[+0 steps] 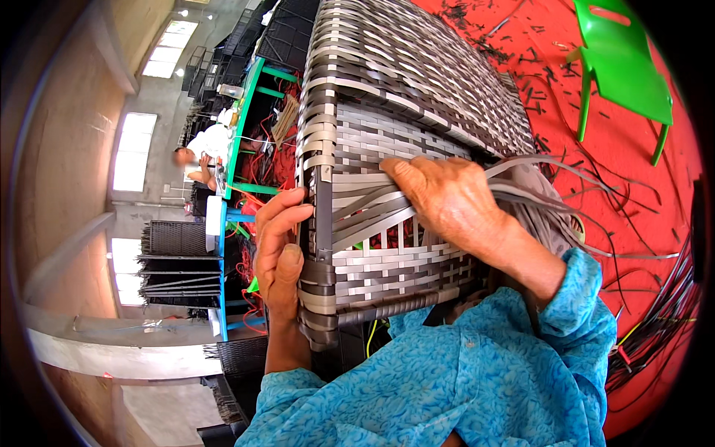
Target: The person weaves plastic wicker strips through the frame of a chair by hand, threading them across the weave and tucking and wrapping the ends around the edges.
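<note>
The left hand (279, 249), unclenched, is touching the left side of the central gray-and-black woven plastic basket (406, 78); the right hand (454, 201) is gripping flat gray plastic strips (372, 212), crossing tails risking tangles.

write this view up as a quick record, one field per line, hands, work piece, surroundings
work piece: grey-and-black woven wicker panel piece, front face partly woven, with an open gap
right hand: gripping a bundle of flat grey strips across the front face
left hand: open, fingertips at the piece's left edge
right side: green plastic chair on red floor, dark scraps scattered
left background: person in white by green-framed table
</note>
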The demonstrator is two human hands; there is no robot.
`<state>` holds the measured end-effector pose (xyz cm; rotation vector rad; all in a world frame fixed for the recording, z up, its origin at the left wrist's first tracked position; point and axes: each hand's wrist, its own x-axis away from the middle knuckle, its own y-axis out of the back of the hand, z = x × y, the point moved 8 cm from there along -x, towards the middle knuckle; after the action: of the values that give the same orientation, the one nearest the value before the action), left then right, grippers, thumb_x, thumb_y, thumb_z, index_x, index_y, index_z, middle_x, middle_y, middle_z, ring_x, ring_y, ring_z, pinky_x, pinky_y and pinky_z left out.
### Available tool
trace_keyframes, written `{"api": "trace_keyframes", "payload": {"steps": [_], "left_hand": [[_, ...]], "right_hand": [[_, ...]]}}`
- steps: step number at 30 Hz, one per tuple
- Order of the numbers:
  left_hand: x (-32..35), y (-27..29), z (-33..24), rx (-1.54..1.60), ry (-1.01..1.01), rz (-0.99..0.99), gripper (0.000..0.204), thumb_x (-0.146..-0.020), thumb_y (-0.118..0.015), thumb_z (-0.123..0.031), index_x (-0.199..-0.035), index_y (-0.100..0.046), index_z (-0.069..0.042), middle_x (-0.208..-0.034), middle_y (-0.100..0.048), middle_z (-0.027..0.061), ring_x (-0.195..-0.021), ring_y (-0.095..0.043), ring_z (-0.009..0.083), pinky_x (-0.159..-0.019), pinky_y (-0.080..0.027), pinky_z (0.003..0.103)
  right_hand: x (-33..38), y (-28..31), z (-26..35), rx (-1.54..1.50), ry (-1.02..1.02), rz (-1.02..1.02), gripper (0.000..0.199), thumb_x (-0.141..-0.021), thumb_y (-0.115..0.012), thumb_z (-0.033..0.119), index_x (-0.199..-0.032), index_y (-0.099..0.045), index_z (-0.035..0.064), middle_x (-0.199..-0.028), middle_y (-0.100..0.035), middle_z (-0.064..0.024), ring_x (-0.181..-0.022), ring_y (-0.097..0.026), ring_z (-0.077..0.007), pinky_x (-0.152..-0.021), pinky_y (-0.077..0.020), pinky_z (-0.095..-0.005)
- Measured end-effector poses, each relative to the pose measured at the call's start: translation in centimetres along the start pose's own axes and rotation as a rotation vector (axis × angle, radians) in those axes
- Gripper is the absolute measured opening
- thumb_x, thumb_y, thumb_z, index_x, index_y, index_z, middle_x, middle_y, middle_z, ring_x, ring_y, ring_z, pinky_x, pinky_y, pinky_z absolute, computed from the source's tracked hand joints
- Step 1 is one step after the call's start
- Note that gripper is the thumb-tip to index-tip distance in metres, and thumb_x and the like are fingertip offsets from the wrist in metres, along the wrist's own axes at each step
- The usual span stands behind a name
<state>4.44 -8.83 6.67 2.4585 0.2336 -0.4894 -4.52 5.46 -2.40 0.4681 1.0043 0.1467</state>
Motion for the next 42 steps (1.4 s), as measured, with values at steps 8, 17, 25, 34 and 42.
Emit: {"api": "trace_keyframes", "payload": {"steps": [8, 17, 25, 34, 42], "left_hand": [[-0.1, -0.2, -1.5, -0.113, -0.048, 0.025, 0.049, -0.089, -0.054, -0.041, -0.113, -0.062, 0.001, -0.130, -0.049, 0.0157, -0.122, -0.043, 0.0261, -0.106, -0.029, 0.040], [-0.4, -0.3, -2.3, -0.205, -0.102, 0.064, 0.052, -0.089, -0.054, -0.045, -0.113, -0.062, 0.000, -0.126, -0.052, 0.0159, -0.118, -0.048, 0.0275, -0.102, -0.034, 0.039], [-4.3, -2.5, -6.1, -0.449, -0.247, 0.284, 0.099, -0.063, -0.075, -0.063, -0.131, -0.044, 0.002, -0.129, -0.048, 0.0192, -0.121, -0.047, 0.0332, -0.102, -0.036, 0.042], [-6.7, -4.8, -5.2, -0.450, -0.056, 0.224, 0.075, -0.069, -0.078, -0.014, -0.129, -0.036, 0.001, -0.114, -0.051, 0.0164, -0.108, -0.053, 0.0286, -0.094, -0.041, 0.040], [-7.3, -4.2, -3.9, -0.264, -0.031, 0.144, 0.024, -0.076, -0.063, -0.002, -0.099, -0.057, -0.001, -0.094, -0.060, 0.0086, -0.094, -0.057, 0.0216, -0.099, -0.037, 0.038]], "right_hand": [[-2.2, 5.2, 1.2, 0.167, 0.091, 0.080, 0.036, -0.073, -0.060, 0.007, -0.109, -0.058, 0.0079, -0.072, -0.053, -0.0051, -0.061, -0.060, -0.0219, -0.054, -0.0476, -0.0355], [-4.1, 7.4, 1.9, 0.231, 0.164, -0.023, 0.030, -0.070, -0.061, 0.011, -0.100, -0.059, 0.0080, -0.070, -0.054, -0.0029, -0.063, -0.060, -0.0199, -0.056, -0.0446, -0.0349], [-8.4, 9.4, 5.2, 0.354, 0.249, -0.190, 0.026, -0.070, -0.063, 0.018, -0.095, -0.058, 0.0130, -0.064, -0.051, 0.0007, -0.057, -0.058, -0.0175, -0.051, -0.0426, -0.0316], [-9.8, 10.3, 6.3, 0.311, 0.342, -0.275, 0.019, -0.073, -0.064, 0.025, -0.078, -0.051, 0.0126, -0.050, -0.049, 0.0008, -0.048, -0.057, -0.0155, -0.045, -0.0378, -0.0298], [-8.3, 10.7, 0.1, 0.430, 0.009, 0.120, 0.017, -0.074, -0.062, 0.011, -0.087, -0.052, 0.0103, -0.065, -0.055, -0.0047, -0.063, -0.060, -0.0291, -0.062, -0.0443, -0.0385]]}}
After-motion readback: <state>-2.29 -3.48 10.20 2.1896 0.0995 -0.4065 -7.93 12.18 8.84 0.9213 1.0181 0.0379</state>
